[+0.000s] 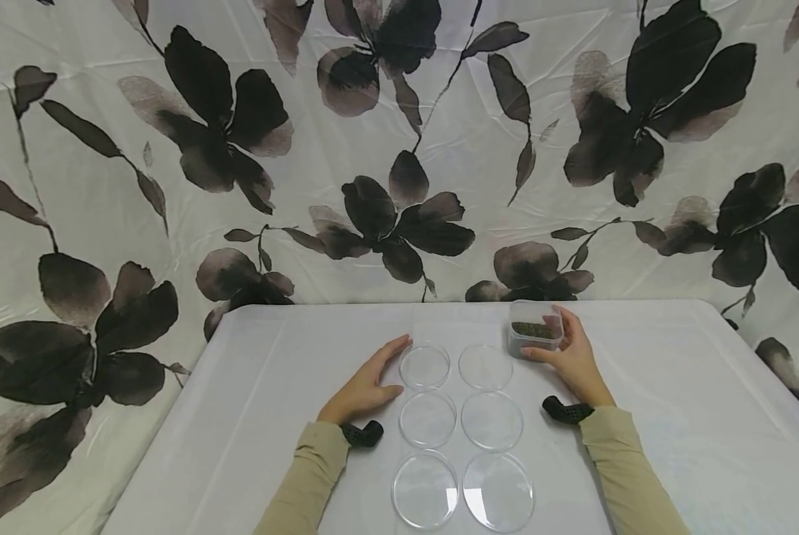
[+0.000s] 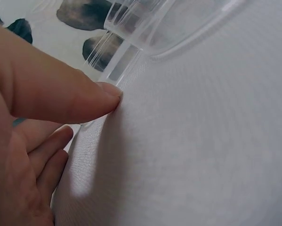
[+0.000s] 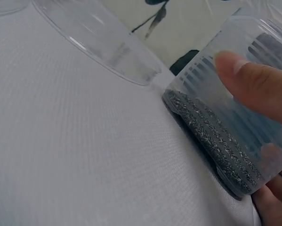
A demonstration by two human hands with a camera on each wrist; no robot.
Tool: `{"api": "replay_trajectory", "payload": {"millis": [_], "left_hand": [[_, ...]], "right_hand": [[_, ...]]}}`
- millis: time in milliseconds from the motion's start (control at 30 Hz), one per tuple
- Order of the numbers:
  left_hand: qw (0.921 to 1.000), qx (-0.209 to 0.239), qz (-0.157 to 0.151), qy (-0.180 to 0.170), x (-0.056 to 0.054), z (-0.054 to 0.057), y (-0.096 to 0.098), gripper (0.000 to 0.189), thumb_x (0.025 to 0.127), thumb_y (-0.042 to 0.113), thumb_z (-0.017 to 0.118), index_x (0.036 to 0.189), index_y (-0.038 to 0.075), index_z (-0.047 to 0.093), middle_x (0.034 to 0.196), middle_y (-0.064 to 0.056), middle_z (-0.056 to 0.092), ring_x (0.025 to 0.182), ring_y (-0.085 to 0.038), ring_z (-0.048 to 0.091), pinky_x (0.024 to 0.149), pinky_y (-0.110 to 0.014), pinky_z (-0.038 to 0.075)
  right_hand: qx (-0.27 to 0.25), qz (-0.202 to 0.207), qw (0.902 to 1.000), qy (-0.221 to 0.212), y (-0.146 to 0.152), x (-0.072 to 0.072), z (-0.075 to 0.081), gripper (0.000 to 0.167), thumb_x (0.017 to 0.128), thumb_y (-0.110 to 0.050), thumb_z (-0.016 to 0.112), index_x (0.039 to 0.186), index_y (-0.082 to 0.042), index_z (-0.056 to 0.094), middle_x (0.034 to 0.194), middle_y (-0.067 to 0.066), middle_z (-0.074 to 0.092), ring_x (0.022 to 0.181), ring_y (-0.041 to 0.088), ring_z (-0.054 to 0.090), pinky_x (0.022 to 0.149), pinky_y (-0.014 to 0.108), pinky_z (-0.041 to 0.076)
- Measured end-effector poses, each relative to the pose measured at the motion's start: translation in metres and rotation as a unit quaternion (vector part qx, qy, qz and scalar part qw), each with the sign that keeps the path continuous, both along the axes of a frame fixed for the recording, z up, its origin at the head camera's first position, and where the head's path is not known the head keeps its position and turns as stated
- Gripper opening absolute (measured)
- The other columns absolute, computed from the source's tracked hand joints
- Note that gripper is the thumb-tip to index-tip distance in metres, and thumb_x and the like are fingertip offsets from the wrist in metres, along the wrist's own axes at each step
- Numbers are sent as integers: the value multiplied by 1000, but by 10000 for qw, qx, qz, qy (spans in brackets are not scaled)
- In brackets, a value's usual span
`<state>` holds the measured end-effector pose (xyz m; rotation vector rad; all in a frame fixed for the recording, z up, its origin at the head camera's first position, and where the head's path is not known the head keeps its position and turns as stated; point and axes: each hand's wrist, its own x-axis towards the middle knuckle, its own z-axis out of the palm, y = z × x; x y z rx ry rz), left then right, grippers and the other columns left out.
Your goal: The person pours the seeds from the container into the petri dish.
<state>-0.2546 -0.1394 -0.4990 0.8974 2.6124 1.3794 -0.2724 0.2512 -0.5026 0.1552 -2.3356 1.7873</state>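
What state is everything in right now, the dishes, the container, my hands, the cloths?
Six clear dishes: flat, empty-looking, in two columns of three.
Clear container: upright, part-filled with dark grains; whether covered is unclear.
Right hand: gripping the container.
Left hand: fingers extended beside the farthest left-column dish.
White tablecloth: spread out.
Floral backdrop: hung up, creased.

Dark flowers (image 1: 369,206) pattern the white backdrop (image 1: 345,148), sleeves (image 1: 308,472) are khaki, dishes (image 1: 492,421) colourless.
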Motion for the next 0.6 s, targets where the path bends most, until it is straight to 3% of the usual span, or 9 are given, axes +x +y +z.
{"api": "replay_trajectory", "payload": {"millis": [200, 367, 467, 600], "left_hand": [[10000, -59, 35, 41, -2, -1, 0, 85, 81, -3, 69, 155, 9, 30, 157, -4, 38, 147, -22, 26, 120, -43, 17], [9999, -56, 67, 51, -3, -1, -1, 84, 81, -2, 70, 155, 9, 32, 157, -4, 38, 147, -23, 26, 120, -43, 18], [9999, -77, 90, 50, -3, -1, -1, 82, 82, -1, 71, 154, 10, 33, 156, -4, 38, 147, -23, 27, 120, -43, 18], [9999, -88, 115, 19, -1, -2, 0, 79, 83, 2, 71, 153, 10, 34, 156, -5, 39, 147, -24, 28, 120, -43, 19]], "right_hand": [[-187, -175, 9997, 18, -3, 2, 7, 101, 76, -12, 87, 155, -11, 24, 149, 20, 42, 140, 31, 34, 114, 48, 29], [-90, -428, 9990, 87, -8, 1, 15, 98, 76, -15, 87, 154, -13, 28, 147, 13, 45, 137, 26, 37, 102, 31, 36], [-36, -573, 9983, 115, -12, 1, 19, 96, 75, -14, 88, 153, -13, 30, 145, 12, 46, 136, 25, 38, 99, 30, 37], [-4, -651, 9978, 142, -18, 6, 29, 97, 75, -10, 87, 153, -12, 30, 145, 15, 45, 136, 28, 37, 99, 39, 38]]}}
